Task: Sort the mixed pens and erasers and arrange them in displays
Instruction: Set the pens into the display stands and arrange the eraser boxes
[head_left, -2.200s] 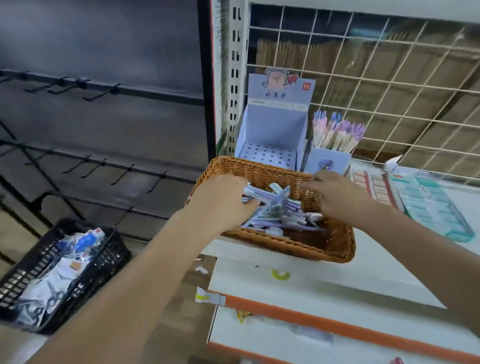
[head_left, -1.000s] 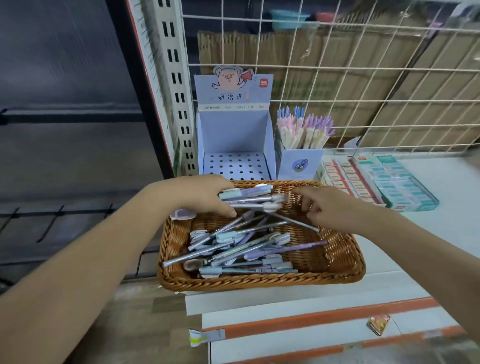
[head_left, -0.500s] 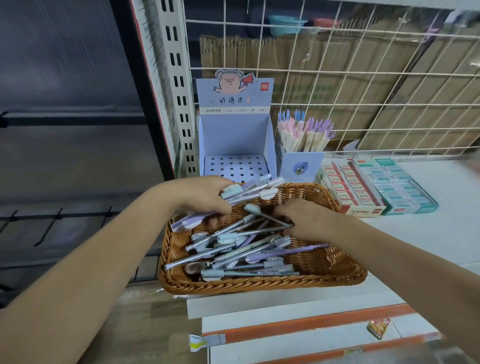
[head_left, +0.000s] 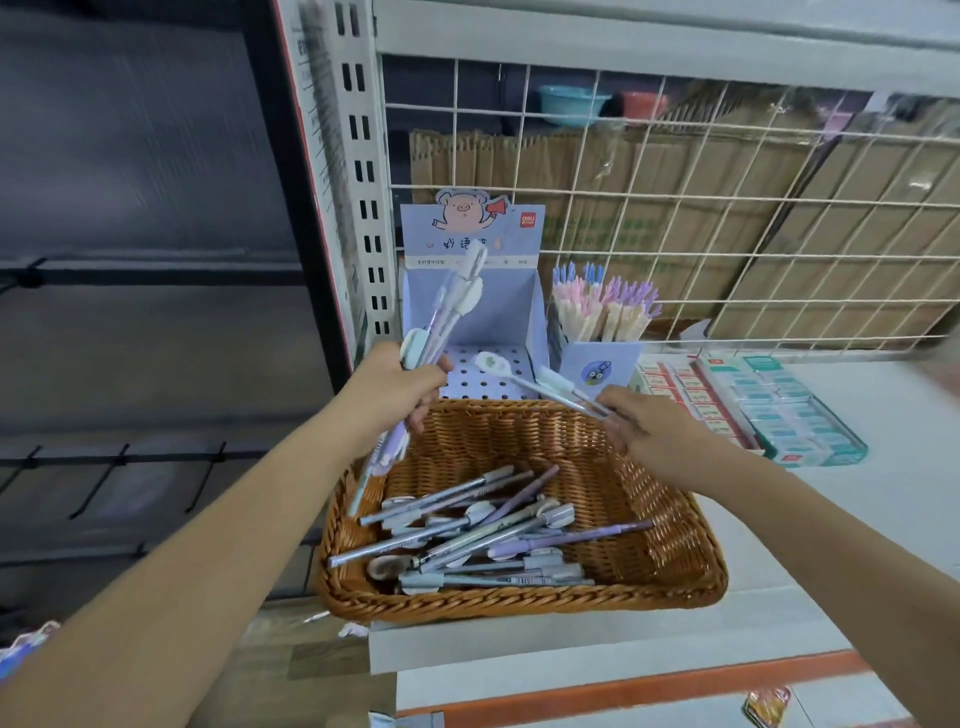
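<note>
A wicker basket (head_left: 670, 535) on the white shelf holds several pastel pens (head_left: 483, 535) in a loose pile. My left hand (head_left: 395, 387) grips a bunch of pens (head_left: 447, 312) nearly upright, above the basket's far left corner and in front of the pale blue display box (head_left: 475, 338) with a pig on its header. My right hand (head_left: 654, 434) pinches two pens (head_left: 540, 382) whose capped ends point left over the box's perforated floor. The box holds no standing pens.
A smaller box of pink and purple pens (head_left: 602, 312) stands right of the display box. Eraser trays, red (head_left: 685, 395) and teal (head_left: 789, 415), lie further right. A wire grid (head_left: 727, 208) backs the shelf. Dark hook racks (head_left: 130, 457) are at left.
Both hands have lifted out of the basket. The left hand has swung its bunch of pens upright toward the display box, and the right hand has picked up two pens and raised them toward it.
</note>
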